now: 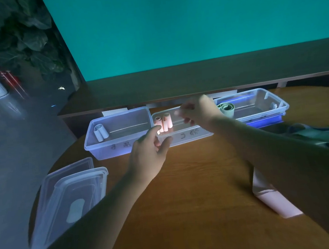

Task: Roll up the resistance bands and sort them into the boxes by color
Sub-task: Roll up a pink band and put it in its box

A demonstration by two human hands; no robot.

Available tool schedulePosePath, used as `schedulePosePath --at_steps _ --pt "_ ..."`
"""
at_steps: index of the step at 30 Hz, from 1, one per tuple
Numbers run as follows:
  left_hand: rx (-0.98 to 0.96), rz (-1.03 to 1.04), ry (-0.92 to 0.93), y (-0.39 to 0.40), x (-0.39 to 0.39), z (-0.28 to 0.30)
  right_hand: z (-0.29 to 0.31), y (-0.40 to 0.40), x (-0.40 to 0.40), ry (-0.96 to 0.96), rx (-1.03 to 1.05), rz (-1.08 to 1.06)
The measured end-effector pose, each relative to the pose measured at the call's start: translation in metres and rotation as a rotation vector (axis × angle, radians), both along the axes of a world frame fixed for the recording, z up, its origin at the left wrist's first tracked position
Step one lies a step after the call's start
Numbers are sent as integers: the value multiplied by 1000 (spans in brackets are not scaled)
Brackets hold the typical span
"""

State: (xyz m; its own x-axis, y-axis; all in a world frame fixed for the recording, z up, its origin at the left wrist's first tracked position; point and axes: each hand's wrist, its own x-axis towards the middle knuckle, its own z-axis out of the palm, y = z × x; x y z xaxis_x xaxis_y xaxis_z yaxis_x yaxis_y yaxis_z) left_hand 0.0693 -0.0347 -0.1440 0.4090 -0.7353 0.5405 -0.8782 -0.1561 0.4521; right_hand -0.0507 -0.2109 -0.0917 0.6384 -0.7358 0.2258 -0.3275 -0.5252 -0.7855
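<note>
Three clear boxes stand in a row at the table's far edge. The left box [92, 146] holds pale blue rolls [101, 132], the middle box [189, 137] pink rolls [164, 122], the right box [268, 101] a green roll [227, 108]. My left hand [149, 156] is at the middle box's front left corner, with index finger and thumb straddling its rim. My right hand [195, 111] hovers blurred over the middle box, fingers loosely curled with nothing visible in them. A flat pink band [275, 200] lies on the table under my right forearm.
Stacked clear lids [69, 197] lie at the table's left edge. A heap of blue and green bands [320, 132] sits at the right edge. A dark wooden ledge [175, 84] and a teal wall rise behind the boxes. Bare wood lies between my arms.
</note>
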Motion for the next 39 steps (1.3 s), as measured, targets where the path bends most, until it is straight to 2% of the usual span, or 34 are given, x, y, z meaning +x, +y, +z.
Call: schedulePosePath --at_steps 7,13,22,25,30,34,37,39 --pt "-21 -36 73 30 -73 -6 -25 90 -84 -108 31 -18" --pt "25 -50 178 59 -147 -22 -58 150 -165 -214 214 -135" --pt "-1 -52 372 68 -213 -50 -94 175 -277 -231 255 -408" --pt "42 -79 357 55 -228 -49 -96 174 -290 -267 238 -467" --pt "116 -83 230 33 -238 -52 -97 172 -277 -149 160 -497" --pt "188 -68 191 23 -237 -50 -98 167 -273 -130 141 -539" --pt "244 -104 235 18 -234 -49 -95 162 -271 -125 156 -536" --pt "170 -154 278 17 -230 -52 -95 163 -270 -129 152 -523"
